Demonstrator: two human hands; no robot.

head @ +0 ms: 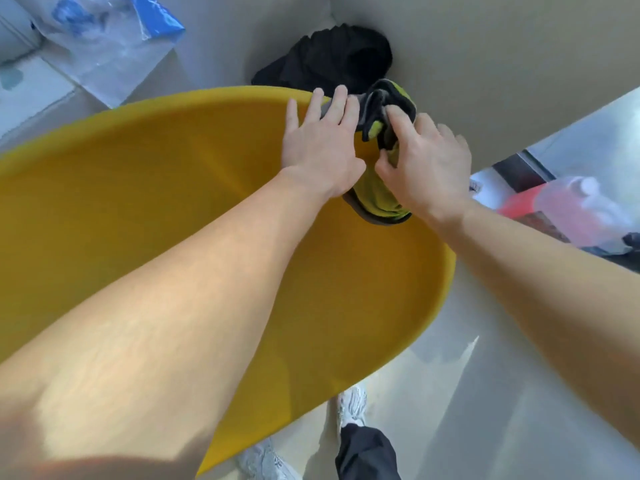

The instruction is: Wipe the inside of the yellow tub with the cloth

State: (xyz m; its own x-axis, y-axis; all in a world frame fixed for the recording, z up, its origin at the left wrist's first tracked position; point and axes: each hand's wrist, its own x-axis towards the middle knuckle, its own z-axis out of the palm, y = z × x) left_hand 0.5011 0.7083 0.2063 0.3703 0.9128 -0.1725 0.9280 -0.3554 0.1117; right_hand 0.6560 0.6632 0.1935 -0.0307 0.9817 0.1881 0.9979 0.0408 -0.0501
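A large yellow tub (145, 188) fills the left and middle of the head view, its rim curving from the top to the lower right. A green and grey cloth (381, 199) hangs over the tub's far right rim, bunched at the top and drooping inside. My left hand (320, 147) lies flat with fingers spread on the rim and on the cloth's left part. My right hand (424, 164) pinches the bunched cloth between thumb and fingers.
A black fabric bundle (332, 60) lies behind the tub against the wall. A clear plastic bag with blue parts (104, 36) is at the top left. A jug of pink liquid (568, 209) stands at the right. My shoes (351, 405) show below the tub.
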